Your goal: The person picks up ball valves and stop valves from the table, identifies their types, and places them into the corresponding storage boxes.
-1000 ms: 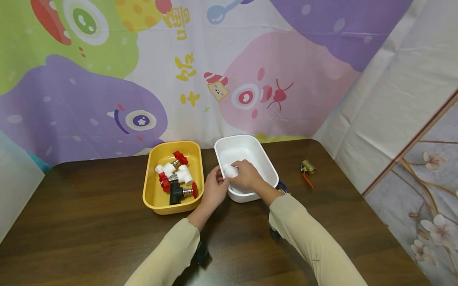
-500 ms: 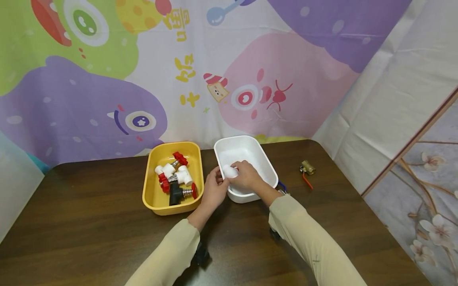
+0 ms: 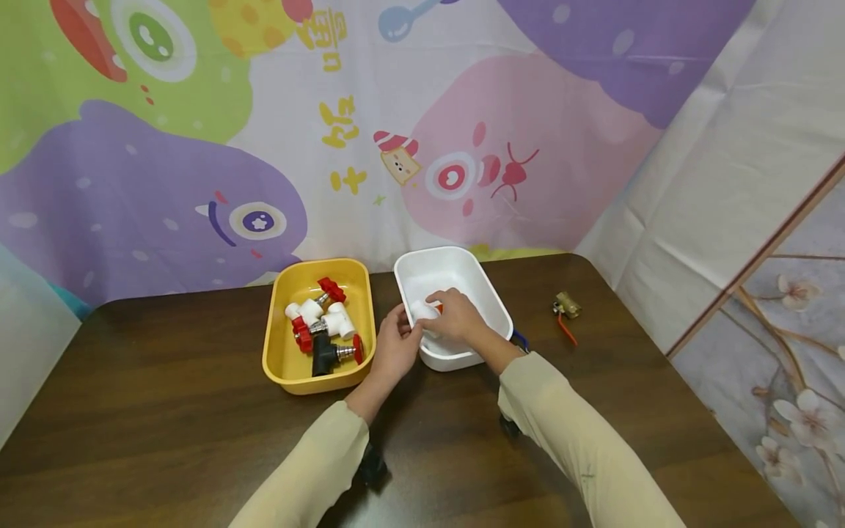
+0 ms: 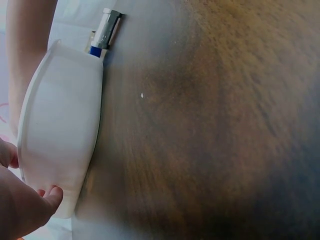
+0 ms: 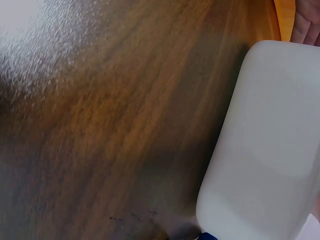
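Observation:
In the head view my right hand [image 3: 455, 317] reaches over the near left part of a white tray [image 3: 460, 268]. Its fingers pinch a smooth white plastic piece [image 3: 422, 311] with an orange-red part; the fingers hide much of it, so its kind is unclear. My left hand [image 3: 396, 345] holds the tray's left edge, its thumb close to the right hand's fingers. In the left wrist view the fingers of the left hand [image 4: 22, 202] lie bent against the tray's outer wall [image 4: 60, 115]. The right wrist view shows mostly the tray's outside [image 5: 265, 135].
A yellow tray [image 3: 280, 359] at the left holds white valves [image 3: 338, 323] with red handwheels and a black one [image 3: 325, 356]. A brass valve with a red lever [image 3: 566, 312] lies at the right. A blue-handled thing [image 3: 520, 340] sits beside the white tray.
The right hand has shifted slightly up, and more of the orange-red part shows by its fingers. The left hand stays at the tray's edge. The view has tilted slightly.

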Motion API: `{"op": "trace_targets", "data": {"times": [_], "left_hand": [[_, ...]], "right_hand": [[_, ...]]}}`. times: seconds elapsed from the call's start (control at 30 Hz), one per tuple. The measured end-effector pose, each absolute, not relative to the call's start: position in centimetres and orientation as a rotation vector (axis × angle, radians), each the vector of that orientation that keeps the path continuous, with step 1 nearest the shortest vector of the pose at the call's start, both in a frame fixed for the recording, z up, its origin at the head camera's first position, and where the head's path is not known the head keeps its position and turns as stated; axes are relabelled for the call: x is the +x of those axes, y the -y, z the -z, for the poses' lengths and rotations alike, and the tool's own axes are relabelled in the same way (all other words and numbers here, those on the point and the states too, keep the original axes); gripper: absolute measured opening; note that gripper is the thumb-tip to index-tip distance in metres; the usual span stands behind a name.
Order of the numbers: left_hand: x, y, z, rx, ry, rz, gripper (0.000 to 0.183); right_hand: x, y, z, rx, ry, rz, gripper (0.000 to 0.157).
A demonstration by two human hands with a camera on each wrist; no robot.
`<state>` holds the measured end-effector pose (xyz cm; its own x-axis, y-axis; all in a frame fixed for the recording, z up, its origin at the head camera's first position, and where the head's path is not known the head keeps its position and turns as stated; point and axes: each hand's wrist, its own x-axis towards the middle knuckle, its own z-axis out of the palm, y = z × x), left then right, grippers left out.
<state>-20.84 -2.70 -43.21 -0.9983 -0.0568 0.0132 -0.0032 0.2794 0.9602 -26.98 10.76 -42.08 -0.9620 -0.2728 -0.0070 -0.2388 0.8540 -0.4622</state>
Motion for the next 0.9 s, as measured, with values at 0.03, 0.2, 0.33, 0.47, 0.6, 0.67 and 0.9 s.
{"op": "trace_targets", "data": {"times": [0.03, 0.2, 0.33, 0.47, 0.6, 0.67, 0.9], "left_hand": [[-20.8, 2.7, 43.2, 0.063, 2.481, 1.858, 0.051], [-20.9, 2.6, 43.2, 0.055, 2.469, 1.863, 0.051], [-21.1, 2.6, 43.4, 0.051, 2.463, 1.867, 0.051], [-21.3, 2.6, 43.5, 0.047, 2.461, 1.880, 0.051], [-21.3, 2.5, 43.6, 0.044, 2.466, 1.872, 0.051], [-21.3, 2.5, 43.5, 0.053, 2.473, 1.863, 0.051], [-21.0, 2.7, 43.4, 0.078, 2.492, 1.857, 0.052]], "right_hand": [[-27.0, -10.8, 42.0, -0.411, -2.961, 0.730, 0.051], [-26.9, -11.2, 41.3, -0.416, -2.981, 0.831, 0.048], [-26.9, -11.5, 40.9, -0.412, -2.993, 0.885, 0.046], [-26.8, -12.0, 40.8, -0.398, -2.998, 0.944, 0.041], [-26.8, -12.5, 40.6, -0.379, -2.980, 1.002, 0.039], [-26.8, -12.6, 40.4, -0.371, -2.972, 1.026, 0.040], [-26.7, -13.0, 39.8, -0.393, -2.972, 1.038, 0.040]]}}
